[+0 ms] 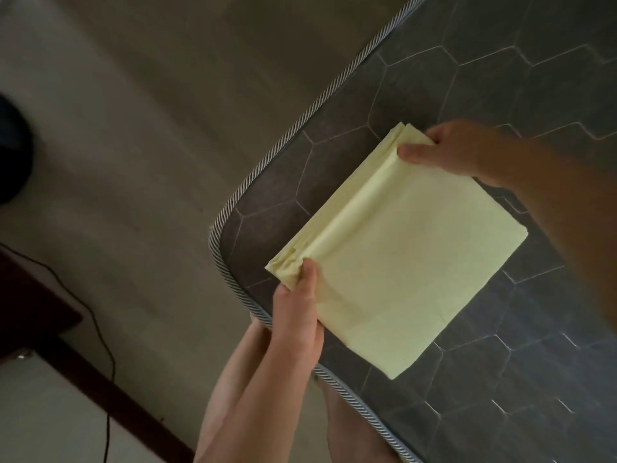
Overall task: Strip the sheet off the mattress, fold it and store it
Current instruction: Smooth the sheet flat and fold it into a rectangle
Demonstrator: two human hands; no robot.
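A pale yellow sheet (397, 248), folded into a thick square packet, lies on the corner of a dark grey mattress (500, 78) quilted in hexagons. My left hand (297, 315) pinches the packet's near left corner, thumb on top. At the far corner my right hand (454, 152) grips the stacked layers, thumb on top and fingers behind. The layered fold edge runs between my two hands.
Striped piping (334, 95) rims the mattress, whose corner sits at centre left. Bare floor (133, 128) spreads to the left. A dark wooden furniture piece (33, 302) with a black cable (100, 329) stands at the lower left. A dark round object (13, 152) is at the left edge.
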